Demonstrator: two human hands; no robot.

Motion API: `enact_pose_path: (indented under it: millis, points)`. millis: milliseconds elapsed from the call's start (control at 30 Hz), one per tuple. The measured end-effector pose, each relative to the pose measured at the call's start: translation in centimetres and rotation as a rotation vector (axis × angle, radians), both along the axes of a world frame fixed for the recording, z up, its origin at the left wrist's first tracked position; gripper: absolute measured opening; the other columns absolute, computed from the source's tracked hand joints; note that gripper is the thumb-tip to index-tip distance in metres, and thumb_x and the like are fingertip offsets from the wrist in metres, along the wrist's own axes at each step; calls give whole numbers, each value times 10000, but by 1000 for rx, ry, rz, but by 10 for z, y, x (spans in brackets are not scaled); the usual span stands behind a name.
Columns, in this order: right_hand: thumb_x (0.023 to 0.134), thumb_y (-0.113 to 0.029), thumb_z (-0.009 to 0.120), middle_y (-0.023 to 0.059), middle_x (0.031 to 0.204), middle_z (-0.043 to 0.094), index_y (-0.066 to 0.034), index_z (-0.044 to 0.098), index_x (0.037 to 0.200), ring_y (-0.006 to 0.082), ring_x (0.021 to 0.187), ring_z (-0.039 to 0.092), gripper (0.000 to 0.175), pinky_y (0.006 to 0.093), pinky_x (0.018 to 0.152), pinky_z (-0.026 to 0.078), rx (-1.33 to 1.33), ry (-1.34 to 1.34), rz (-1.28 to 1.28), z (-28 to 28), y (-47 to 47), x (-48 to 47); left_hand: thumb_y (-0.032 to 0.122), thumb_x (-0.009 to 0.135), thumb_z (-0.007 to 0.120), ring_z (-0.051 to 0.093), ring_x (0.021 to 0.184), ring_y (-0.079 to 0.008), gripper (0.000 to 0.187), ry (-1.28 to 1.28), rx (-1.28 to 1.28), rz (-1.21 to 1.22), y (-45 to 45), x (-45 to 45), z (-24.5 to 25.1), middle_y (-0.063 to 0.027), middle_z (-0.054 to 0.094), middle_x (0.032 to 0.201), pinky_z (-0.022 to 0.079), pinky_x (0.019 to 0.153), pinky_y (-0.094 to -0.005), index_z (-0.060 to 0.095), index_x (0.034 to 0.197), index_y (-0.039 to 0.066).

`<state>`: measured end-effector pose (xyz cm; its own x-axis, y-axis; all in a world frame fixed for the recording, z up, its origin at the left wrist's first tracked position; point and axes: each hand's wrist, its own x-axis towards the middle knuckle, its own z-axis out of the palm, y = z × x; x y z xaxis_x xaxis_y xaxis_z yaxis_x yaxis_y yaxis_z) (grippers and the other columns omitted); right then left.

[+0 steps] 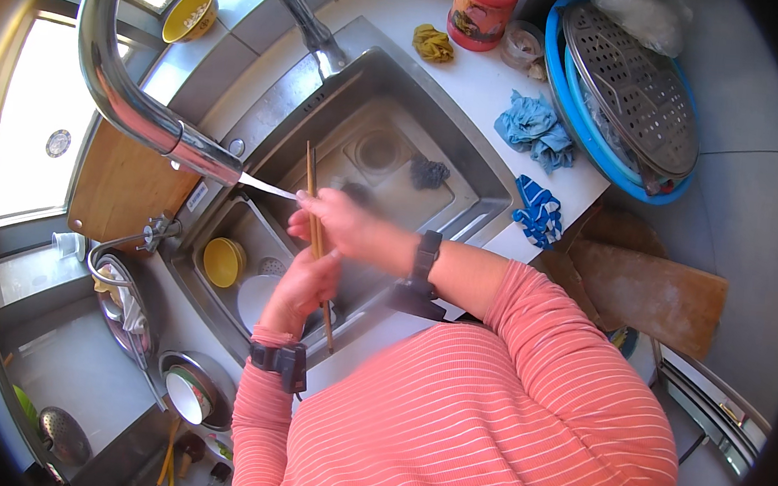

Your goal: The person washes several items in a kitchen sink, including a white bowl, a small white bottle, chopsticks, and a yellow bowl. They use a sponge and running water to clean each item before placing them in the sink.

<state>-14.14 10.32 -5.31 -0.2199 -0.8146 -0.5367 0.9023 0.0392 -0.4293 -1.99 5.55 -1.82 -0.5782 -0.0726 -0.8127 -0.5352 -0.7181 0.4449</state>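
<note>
Over the double steel sink, my left hand (pixel 304 281) is closed around the lower part of a bundle of wooden chopsticks (pixel 317 234). My right hand (pixel 339 222) grips the same chopsticks higher up, just beside the running water (pixel 269 186) from the chrome faucet (pixel 207 160). The chopsticks' tips stick out above and below the hands. Beneath, the large basin (pixel 398 209) holds shallow cloudy water and a dark scouring pad (pixel 429 173). In the small basin are yellow bowls (pixel 223 261) and a white dish (pixel 258 299), partly hidden by my left hand.
Blue cloths (pixel 535 128), a striped cloth (pixel 539 212) and a red utensil holder (pixel 481 12) lie or stand right of the sink, near a blue basin (pixel 557 105) with a perforated steamer plate (pixel 631 87). A wooden cutting board (pixel 126 188) and nested bowls (pixel 188 397) are at left.
</note>
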Motion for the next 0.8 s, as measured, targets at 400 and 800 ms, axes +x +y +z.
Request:
enact_pose_path:
  millis: [400,800]
  points:
    - [970,-262,477,12,601,390,-95,391,779,110,428,336,268,265,370,287,330,-168,-389,-27,-37,-59,221,957,552,544,643,-160,403,287,-108,46,1,19,18,-70,565,795,461,589,-284,446,1283,9]
    - [962,-206,496,46,645,504,-49,441,881,135,468,489,185,293,420,447,363,158,-330,9,-41,34,505,942,486,636,987,-321,611,50,113,829,-11,44,-20,-219,633,1037,514,916,-439,555,1086,-85]
